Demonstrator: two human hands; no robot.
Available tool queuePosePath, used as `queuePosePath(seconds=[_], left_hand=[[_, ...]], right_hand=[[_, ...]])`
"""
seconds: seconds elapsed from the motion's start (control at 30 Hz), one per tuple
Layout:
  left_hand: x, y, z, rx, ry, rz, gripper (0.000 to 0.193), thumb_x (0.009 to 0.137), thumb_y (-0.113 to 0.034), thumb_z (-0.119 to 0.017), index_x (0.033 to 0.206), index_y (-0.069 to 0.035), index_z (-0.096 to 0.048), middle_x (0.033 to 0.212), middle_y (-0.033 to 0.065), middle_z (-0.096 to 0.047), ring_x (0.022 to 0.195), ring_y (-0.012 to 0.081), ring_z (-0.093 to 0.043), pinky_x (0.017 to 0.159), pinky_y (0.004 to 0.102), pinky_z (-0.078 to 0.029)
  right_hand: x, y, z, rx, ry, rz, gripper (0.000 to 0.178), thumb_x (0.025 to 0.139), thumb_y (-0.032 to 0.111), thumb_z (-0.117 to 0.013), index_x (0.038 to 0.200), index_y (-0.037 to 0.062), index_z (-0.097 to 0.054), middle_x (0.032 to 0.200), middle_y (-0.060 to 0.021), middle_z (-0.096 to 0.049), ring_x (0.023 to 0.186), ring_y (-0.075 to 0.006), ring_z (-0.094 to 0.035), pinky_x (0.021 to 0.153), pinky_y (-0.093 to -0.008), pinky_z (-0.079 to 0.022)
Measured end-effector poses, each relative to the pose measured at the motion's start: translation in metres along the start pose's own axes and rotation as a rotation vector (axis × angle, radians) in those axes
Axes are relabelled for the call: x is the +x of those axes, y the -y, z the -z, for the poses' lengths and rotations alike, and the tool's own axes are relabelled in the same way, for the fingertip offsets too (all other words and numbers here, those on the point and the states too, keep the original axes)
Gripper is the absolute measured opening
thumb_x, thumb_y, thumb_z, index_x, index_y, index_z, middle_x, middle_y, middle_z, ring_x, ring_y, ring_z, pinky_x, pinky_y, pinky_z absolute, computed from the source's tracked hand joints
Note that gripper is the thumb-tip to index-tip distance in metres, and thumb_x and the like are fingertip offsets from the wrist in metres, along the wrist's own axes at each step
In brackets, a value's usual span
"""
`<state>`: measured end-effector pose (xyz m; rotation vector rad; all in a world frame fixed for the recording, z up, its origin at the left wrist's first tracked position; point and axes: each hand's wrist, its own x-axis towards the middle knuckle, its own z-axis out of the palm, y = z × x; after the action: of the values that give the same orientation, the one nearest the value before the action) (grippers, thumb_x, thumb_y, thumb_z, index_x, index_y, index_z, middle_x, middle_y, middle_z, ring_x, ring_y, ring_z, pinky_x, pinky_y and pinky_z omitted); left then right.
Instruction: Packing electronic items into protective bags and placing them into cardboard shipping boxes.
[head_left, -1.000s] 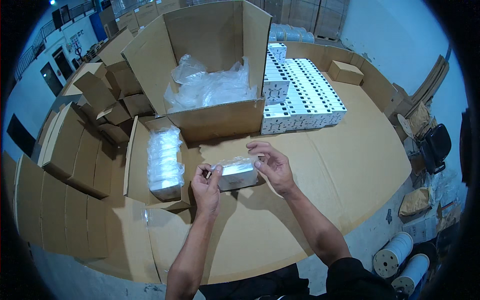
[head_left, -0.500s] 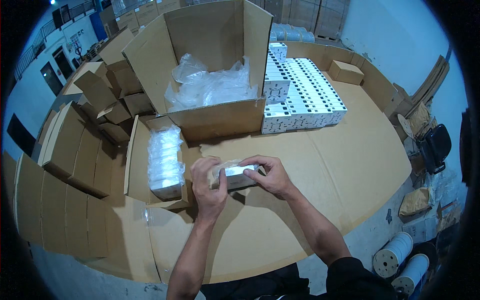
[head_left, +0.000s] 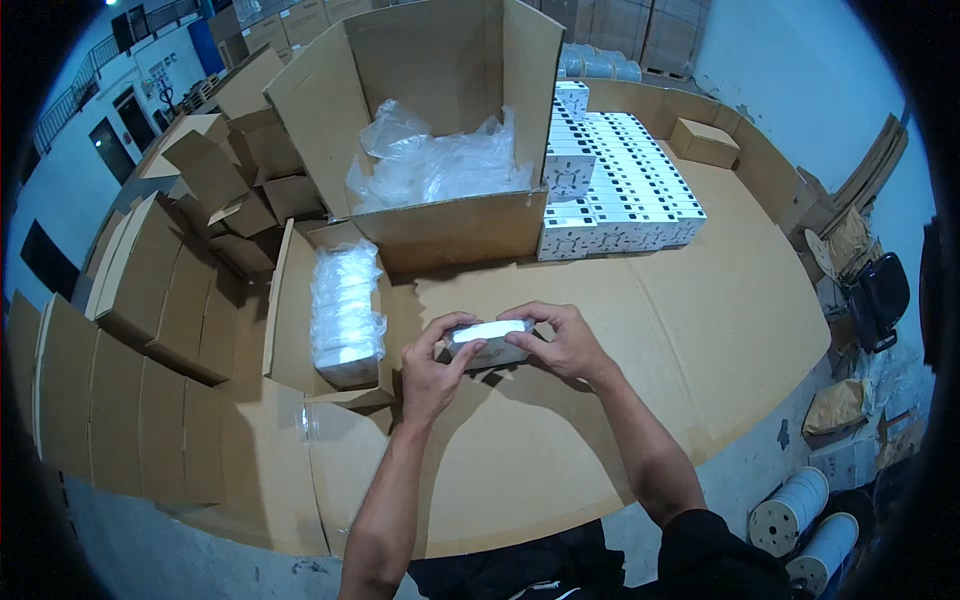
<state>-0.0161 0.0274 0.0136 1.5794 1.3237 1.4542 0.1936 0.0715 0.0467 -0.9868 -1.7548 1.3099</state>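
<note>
A small white box (head_left: 490, 345) sits between my two hands, just above the cardboard-covered table. My left hand (head_left: 432, 367) grips its left end, with the thumb along the near face. At the other end my right hand (head_left: 562, 342) closes on it with thumb and fingers. Clear plastic seems to wrap the box, though glare hides the detail. To the left, an open carton (head_left: 285, 345) holds a row of bubble-wrapped boxes (head_left: 347, 310). Behind it stands a big open carton (head_left: 460, 232) with loose clear plastic bags (head_left: 440, 165) inside.
Stacked white boxes (head_left: 630, 185) fill the back right of the table (head_left: 600, 460). A small brown carton (head_left: 705, 143) lies beyond them. Closed cartons (head_left: 150, 420) line the left side, with open empty cartons (head_left: 240, 180) behind. White spools (head_left: 790, 510) lie on the floor at right.
The left hand's fingers have come down onto the box's end, and the loose plastic there looks flattened against it. The whole view has shifted slightly.
</note>
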Motion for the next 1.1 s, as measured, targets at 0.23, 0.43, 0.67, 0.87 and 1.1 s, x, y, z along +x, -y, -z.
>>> queuePosePath(seconds=[0.23, 0.43, 0.67, 0.87, 1.1], left_hand=[[0.000, 0.008, -0.004, -0.248, 0.054, 0.156, 0.028, 0.090, -0.003, -0.074, 0.117, 0.000, -0.066, 0.109, 0.0044, -0.067, 0.101, 0.0128, -0.063, 0.088, 0.0270, -0.052], [-0.022, -0.002, -0.005, -0.061, -0.016, 0.117, 0.056, 0.092, -0.006, -0.070, 0.142, -0.001, -0.047, 0.128, 0.0164, -0.063, 0.116, 0.0231, -0.062, 0.098, 0.0342, -0.050], [-0.119, -0.022, 0.037, 0.585, 0.193, -0.018, 0.066, 0.089, -0.020, -0.073, 0.145, -0.001, -0.045, 0.148, 0.0193, -0.047, 0.136, 0.0387, -0.045, 0.114, 0.0482, -0.035], [-0.176, -0.059, 0.067, 0.802, 0.240, 0.066, 0.049, 0.086, -0.024, -0.073, 0.133, -0.011, -0.062, 0.144, 0.0094, -0.054, 0.137, 0.0350, -0.045, 0.114, 0.0533, -0.032], [-0.177, -0.056, 0.066, 0.769, 0.184, 0.071, 0.043, 0.085, -0.019, -0.072, 0.127, -0.011, -0.065, 0.141, 0.0097, -0.056, 0.136, 0.0351, -0.045, 0.114, 0.0526, -0.033]], right_hand=[[0.006, 0.021, 0.007, -0.529, 0.058, 0.304, 0.024, 0.086, 0.010, -0.072, 0.108, 0.0030, -0.072, 0.099, -0.0158, -0.071, 0.091, -0.0324, -0.067, 0.083, -0.0395, -0.053], [0.009, 0.036, 0.000, -0.701, 0.143, 0.267, 0.027, 0.084, 0.006, -0.069, 0.111, 0.0021, -0.068, 0.103, -0.0187, -0.069, 0.101, -0.0379, -0.064, 0.090, -0.0461, -0.051], [0.023, 0.045, -0.011, -0.570, -0.064, 0.328, 0.024, 0.088, 0.001, -0.068, 0.112, -0.0015, -0.064, 0.099, -0.0192, -0.070, 0.087, -0.0342, -0.070, 0.078, -0.0390, -0.057], [0.030, 0.054, -0.087, 0.161, -0.077, 0.293, 0.030, 0.089, -0.005, -0.067, 0.119, -0.0043, -0.060, 0.097, -0.0161, -0.071, 0.094, -0.0205, -0.072, 0.084, -0.0347, -0.060], [0.032, 0.056, -0.117, -0.073, 0.092, 0.382, 0.033, 0.092, -0.006, -0.064, 0.124, -0.0018, -0.057, 0.109, -0.0168, -0.069, 0.094, -0.0219, -0.070, 0.078, -0.0355, -0.061]])
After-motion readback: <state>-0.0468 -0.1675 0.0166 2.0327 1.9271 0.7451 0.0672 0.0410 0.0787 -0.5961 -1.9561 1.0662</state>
